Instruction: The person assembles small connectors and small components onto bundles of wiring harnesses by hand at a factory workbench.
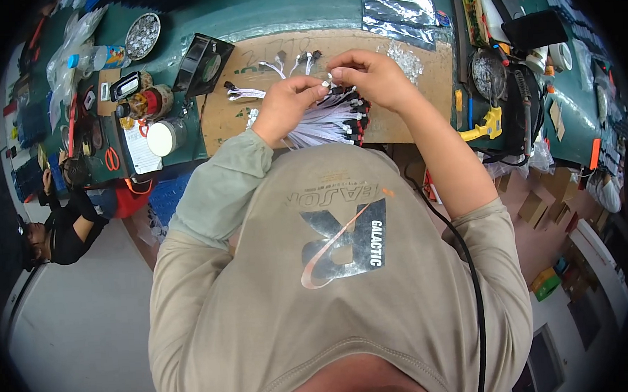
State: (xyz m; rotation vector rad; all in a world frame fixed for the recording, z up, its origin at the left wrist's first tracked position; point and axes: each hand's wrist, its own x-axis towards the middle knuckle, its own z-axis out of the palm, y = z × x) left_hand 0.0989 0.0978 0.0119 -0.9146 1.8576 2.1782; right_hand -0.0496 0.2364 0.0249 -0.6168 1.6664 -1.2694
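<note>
My left hand (286, 106) and my right hand (377, 79) meet over the cardboard sheet (218, 126), both closed in a pinch. Between the fingertips is a small white connector (327, 82), partly covered by the fingers. Just below the hands lies a bundle of white cables (321, 126) with dark and red ends on its right side. A few white cables with dark plugs (281, 61) spread out beyond my left hand. Past my right hand is a loose pile of small clear-white pieces (405, 63).
A black fan (203, 64), a white-lidded jar (162, 138), a bottle (101, 58) and orange-handled scissors (112, 159) occupy the left side. On the right are a yellow glue gun (486, 124) and a round metal dish (489, 73). Another person (70, 226) sits at far left.
</note>
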